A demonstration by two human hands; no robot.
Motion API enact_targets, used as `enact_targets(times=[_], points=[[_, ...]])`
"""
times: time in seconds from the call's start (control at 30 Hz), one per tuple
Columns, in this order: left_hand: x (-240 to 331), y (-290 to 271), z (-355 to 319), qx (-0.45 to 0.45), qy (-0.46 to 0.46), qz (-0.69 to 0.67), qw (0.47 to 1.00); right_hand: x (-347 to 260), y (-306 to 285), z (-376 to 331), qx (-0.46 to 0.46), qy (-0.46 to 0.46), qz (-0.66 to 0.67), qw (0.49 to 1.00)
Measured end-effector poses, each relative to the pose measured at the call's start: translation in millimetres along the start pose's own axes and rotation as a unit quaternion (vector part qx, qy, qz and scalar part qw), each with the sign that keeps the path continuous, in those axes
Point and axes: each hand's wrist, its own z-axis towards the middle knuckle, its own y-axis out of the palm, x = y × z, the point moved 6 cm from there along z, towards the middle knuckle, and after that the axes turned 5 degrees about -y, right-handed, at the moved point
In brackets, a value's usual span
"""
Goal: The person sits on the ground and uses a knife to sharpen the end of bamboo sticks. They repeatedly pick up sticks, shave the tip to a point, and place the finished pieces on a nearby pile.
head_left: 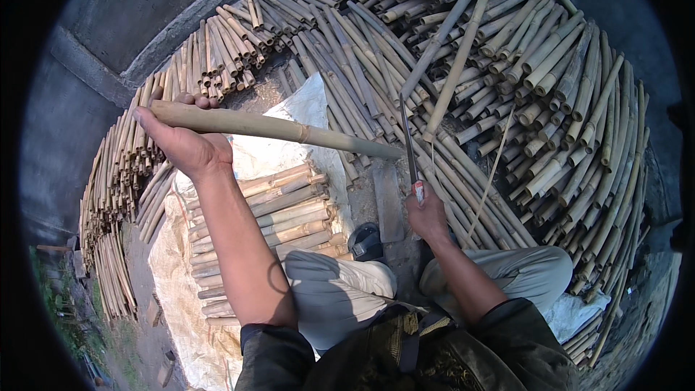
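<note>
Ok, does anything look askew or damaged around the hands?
One thin bamboo strip slants across the poles to the right of the right hand; it looks odd among whole round stems. No clear damage shows.

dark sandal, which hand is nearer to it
Right. The right hand, holding the blade, is just up and right of the dark sandal in the picture; the left hand, holding the bamboo pole, is much farther, up and left.

Held bamboo pole [253, 124]: pale tan, one brown node ring, greyer toward far end. Knife [409, 145]: dark grey blade, red-and-white handle [419, 191]. Sheet [310, 98]: whitish at top corner, cream along left edge; bamboo pieces [289, 221] toward its right edge mixed straw and grey-brown. Trousers [333, 289] grey-beige; sandal [366, 241] black; wall [108, 43] slate grey
</note>
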Motion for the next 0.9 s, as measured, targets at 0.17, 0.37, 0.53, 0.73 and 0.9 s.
enact_targets(times=[0.17, 0.37, 0.53, 0.73, 0.9], points=[[-42, 36, -27, -0.101, -0.101, -0.080, 0.986, -44, -21, -16, 0.021, -0.050, 0.054, 0.997], [-44, 51, -50, -0.176, -0.069, -0.053, 0.980, -86, -34, -32, 0.039, -0.097, 0.014, 0.994], [-37, 63, -65, -0.203, -0.079, -0.055, 0.974, -113, -32, -43, 0.042, -0.199, 0.083, 0.976], [-35, 66, -77, -0.199, -0.074, -0.060, 0.975, -115, -19, -24, -0.042, -0.106, 0.018, 0.993], [-34, 63, -82, -0.222, -0.092, -0.070, 0.968, -121, -32, -43, 0.046, -0.207, 0.132, 0.968]])
